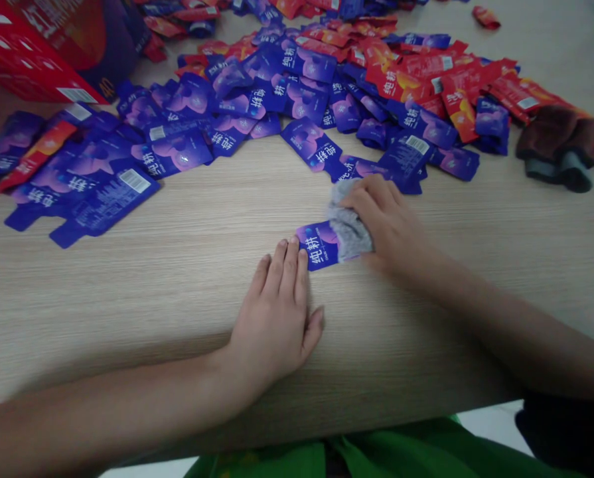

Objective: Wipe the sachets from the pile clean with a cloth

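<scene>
A small purple-blue box [321,247], printed with white characters, lies flat on the wooden table [152,285] in front of me. Stretched out flat, my left hand [277,305] rests its fingertips on the near left end of it. My right hand [386,222] is closed around a crumpled grey cloth [349,229], which lies against the right part of the same piece and covers it there. That hand is slightly smeared by motion. Whether the piece is a packet or a flattened box, I cannot tell for certain.
Purple packets [301,96] and red-orange packets [426,73] lie heaped across the back. Flattened purple boxes [92,179] lie at the left, below a large red box [42,46]. A brown and grey cloth item [563,146] sits at the right.
</scene>
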Demonstrator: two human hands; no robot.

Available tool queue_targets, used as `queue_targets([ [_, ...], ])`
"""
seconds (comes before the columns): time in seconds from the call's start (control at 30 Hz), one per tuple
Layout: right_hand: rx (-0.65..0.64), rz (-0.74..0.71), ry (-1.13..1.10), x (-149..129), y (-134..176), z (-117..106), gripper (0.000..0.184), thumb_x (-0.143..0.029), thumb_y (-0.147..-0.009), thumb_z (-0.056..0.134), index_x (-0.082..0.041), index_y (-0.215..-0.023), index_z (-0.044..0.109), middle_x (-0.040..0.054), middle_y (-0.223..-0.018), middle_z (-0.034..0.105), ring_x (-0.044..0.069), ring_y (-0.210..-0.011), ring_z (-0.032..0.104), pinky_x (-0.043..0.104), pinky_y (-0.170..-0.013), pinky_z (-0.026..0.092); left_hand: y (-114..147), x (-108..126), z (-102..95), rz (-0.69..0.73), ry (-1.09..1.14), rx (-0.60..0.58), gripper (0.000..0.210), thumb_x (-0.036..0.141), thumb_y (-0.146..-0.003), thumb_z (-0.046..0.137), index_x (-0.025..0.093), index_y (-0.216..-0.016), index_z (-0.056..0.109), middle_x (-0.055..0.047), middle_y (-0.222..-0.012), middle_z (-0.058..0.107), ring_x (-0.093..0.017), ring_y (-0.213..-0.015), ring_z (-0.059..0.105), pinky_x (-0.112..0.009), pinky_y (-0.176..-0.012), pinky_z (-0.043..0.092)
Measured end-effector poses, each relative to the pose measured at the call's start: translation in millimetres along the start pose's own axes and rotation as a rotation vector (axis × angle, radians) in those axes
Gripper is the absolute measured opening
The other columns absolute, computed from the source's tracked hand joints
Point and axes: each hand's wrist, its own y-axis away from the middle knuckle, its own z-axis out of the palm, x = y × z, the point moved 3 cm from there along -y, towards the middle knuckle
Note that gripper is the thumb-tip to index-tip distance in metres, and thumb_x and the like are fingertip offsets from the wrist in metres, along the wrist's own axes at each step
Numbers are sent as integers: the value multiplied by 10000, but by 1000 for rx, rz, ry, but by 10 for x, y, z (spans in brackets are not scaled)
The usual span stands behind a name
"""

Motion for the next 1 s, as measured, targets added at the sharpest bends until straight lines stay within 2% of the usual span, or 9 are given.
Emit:
queue_targets([
  [0.1,-46,-148,30,-378,4,136,236,-178,-894,413,-186,-1075,563,123,-1138,542,273,-940,441,408,-793,348,1,0,8,12,1,-2,702,420,-877,410,-97,-1351,442,-316,-1464,364,-432,-1402,278,-539,-1117,294],
  [0.17,-85,-148,65,-431,54,210,220,-197,-918,392,-187,-1044,572,119,-1107,559,272,-914,437,410,-774,339,2,1,6,13,0,0,700,422,-876,409,-89,-1354,440,-307,-1472,358,-425,-1403,281,-539,-1117,295],
  [0.3,-100,-9,62,-84,210,187,262,-152,-784,513,-166,-1043,552,139,-1145,530,295,-956,430,424,-799,354,3,5,-2,-3,-12,-3,737,401,-883,395,-73,-1441,315,-278,-1528,261,-400,-1416,266,-526,-1118,300],
  [0.47,-57,141,8,291,225,23,396,-69,-638,514,-188,-1014,531,114,-1069,522,286,-939,452,416,-788,377,6,9,-3,-6,-21,-3,734,402,-892,380,-69,-1449,303,-267,-1529,264,-389,-1423,254,-520,-1125,295],
  [0.6,26,28,3,-18,55,-14,336,-120,-723,515,-175,-1054,542,126,-1124,516,286,-964,446,412,-812,358,6,9,7,-1,-27,3,727,398,-894,385,-75,-1442,318,-280,-1520,276,-397,-1420,255,-524,-1123,296],
  [0.67,-15,-69,28,-244,-11,62,289,-133,-788,485,-178,-1065,555,122,-1143,529,285,-971,446,411,-808,341,2,9,14,4,-27,-2,720,404,-887,396,-84,-1416,364,-295,-1500,309,-410,-1414,262,-531,-1122,291],
  [0.77,-90,-81,89,-365,-24,202,267,-129,-823,460,-184,-1061,570,114,-1114,554,281,-940,448,406,-774,326,1,7,15,8,-22,-1,711,409,-885,396,-82,-1400,390,-296,-1493,325,-410,-1411,270,-533,-1126,284],
  [0.87,-76,27,126,-158,52,235,310,-140,-779,505,-165,-1082,569,132,-1117,549,297,-947,438,407,-776,334,8,7,7,1,-13,4,723,402,-893,380,-68,-1440,326,-274,-1522,281,-390,-1420,262,-517,-1129,287],
  [1.0,-60,138,126,239,138,110,406,-104,-693,523,-151,-1094,566,143,-1106,546,290,-914,442,403,-771,351,10,11,6,-12,-3,-5,741,411,-892,378,-65,-1454,293,-266,-1531,266,-380,-1430,241,-512,-1134,278],
])
